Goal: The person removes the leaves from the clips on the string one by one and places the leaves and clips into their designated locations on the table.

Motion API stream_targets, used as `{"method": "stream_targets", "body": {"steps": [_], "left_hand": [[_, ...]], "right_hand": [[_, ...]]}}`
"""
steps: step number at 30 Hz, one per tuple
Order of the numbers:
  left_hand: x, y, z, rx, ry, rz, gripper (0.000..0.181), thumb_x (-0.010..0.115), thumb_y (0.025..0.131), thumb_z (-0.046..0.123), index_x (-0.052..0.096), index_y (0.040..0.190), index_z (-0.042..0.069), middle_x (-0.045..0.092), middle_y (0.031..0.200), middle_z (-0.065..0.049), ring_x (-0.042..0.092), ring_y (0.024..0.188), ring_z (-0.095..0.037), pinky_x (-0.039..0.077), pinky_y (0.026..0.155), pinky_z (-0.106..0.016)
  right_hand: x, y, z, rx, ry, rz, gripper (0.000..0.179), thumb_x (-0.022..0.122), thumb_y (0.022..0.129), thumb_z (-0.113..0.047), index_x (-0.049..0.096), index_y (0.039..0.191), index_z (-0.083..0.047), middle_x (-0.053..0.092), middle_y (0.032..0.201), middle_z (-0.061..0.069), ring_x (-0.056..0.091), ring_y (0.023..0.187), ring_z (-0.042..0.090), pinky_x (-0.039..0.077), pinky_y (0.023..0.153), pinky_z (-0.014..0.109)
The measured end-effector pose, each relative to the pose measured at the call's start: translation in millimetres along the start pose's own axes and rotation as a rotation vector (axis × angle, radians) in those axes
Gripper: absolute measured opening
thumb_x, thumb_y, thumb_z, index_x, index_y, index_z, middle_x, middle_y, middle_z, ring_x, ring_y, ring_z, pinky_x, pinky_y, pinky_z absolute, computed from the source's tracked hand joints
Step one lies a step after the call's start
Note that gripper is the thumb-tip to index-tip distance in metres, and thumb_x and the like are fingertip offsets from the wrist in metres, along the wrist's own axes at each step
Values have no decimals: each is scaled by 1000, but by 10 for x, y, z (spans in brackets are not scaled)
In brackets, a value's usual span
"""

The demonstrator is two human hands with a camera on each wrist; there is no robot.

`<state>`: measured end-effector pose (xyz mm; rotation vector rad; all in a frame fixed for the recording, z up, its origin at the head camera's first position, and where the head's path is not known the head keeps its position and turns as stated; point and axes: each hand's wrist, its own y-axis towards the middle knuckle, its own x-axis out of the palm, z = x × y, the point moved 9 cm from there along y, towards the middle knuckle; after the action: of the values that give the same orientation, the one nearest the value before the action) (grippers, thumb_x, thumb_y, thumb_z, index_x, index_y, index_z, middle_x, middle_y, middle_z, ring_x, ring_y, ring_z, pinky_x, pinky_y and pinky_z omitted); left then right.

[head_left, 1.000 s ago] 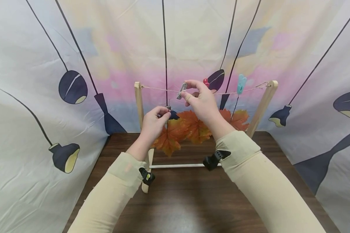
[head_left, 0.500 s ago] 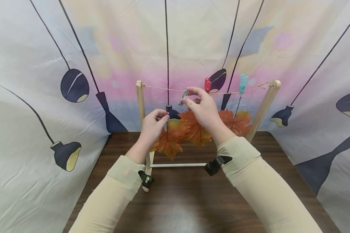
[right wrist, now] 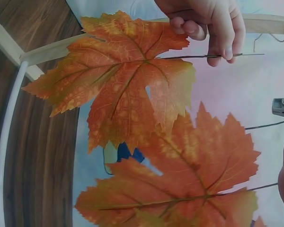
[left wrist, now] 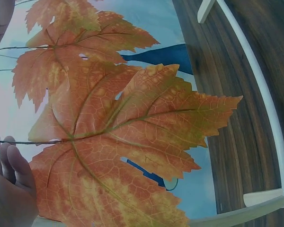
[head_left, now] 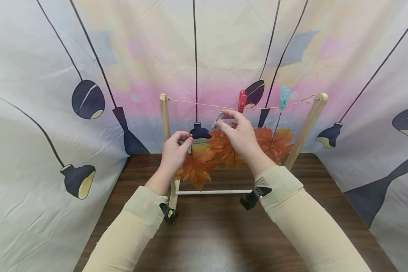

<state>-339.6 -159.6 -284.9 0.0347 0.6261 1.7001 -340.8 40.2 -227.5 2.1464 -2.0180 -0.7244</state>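
My left hand (head_left: 175, 151) pinches the thin dark stem of an orange artificial maple leaf (head_left: 194, 170), which hangs below the fingertips. That leaf (left wrist: 109, 123) fills much of the left wrist view, its veins plain. Between thumb and fingers of my right hand (head_left: 240, 135) is a grey clothespin (head_left: 218, 121), tilted and just below the twine line (head_left: 204, 104). In the right wrist view the clothespin (right wrist: 283, 107) shows only partly, at the edge. A red clothespin (head_left: 242, 101) and a light blue clothespin (head_left: 284, 97) sit on the twine; the blue one grips another leaf's stem.
Wooden posts (head_left: 164, 117) hold the twine at each side, joined low down by a white rod (head_left: 210, 192). More orange leaves (head_left: 275, 145) hang behind and right of my right hand. The frame stands on a dark wooden table (head_left: 210, 234) before a printed cloth backdrop (head_left: 139, 56).
My right hand has lowered the grey clothespin from the twine's height to below it, slightly rightward. My left hand has shifted a little down and left with the leaf.
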Motion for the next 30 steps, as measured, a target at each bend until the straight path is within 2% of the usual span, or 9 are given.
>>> {"method": "stream_targets", "body": {"steps": [4, 9, 12, 18, 24, 30], "left_hand": [[25, -18, -44, -7, 25, -6, 16, 62, 92, 18, 66, 102, 6, 66, 96, -6, 53, 74, -18, 44, 61, -28], [53, -48, -95, -19, 31, -27, 17, 61, 93, 19, 65, 104, 7, 66, 97, -6, 53, 77, -19, 44, 65, -30], [57, -64, -123, -28, 31, -37, 16, 60, 93, 19, 65, 104, 9, 65, 98, -6, 53, 78, -19, 44, 65, -31], [67, -80, -148, -20, 31, -41, 17, 60, 93, 18, 64, 106, 7, 64, 99, -7, 53, 75, -20, 45, 63, -30], [91, -91, -185, -28, 16, -39, 15, 61, 93, 18, 64, 104, 9, 64, 96, -7, 53, 73, -19, 45, 62, -31], [93, -104, -221, -44, 8, -43, 15, 61, 93, 19, 64, 104, 10, 63, 97, -6, 57, 77, -20, 46, 63, -31]], "right_hand": [[-30, -38, 95, 22, 11, 12, 41, 65, 90, -23, 54, 129, -14, 57, 115, 3, 60, 76, 25, 49, 72, 40], [-76, -81, 204, 40, 37, 37, 42, 64, 91, -23, 53, 130, -14, 61, 107, 6, 60, 75, 32, 48, 67, 37], [-107, -107, 262, 49, 69, 56, 42, 64, 90, -23, 53, 130, -14, 62, 105, 7, 60, 71, 28, 48, 64, 35], [-183, -148, 342, 63, 163, 83, 41, 64, 90, -22, 53, 129, -12, 61, 107, 10, 57, 65, 18, 51, 68, 37], [-245, -207, 418, 90, 171, 95, 42, 63, 91, -21, 52, 130, -10, 55, 116, 5, 57, 66, 14, 52, 73, 37], [-270, -255, 512, 120, 172, 114, 43, 64, 90, -23, 52, 130, -10, 56, 114, 5, 57, 67, 17, 50, 78, 42]]}}
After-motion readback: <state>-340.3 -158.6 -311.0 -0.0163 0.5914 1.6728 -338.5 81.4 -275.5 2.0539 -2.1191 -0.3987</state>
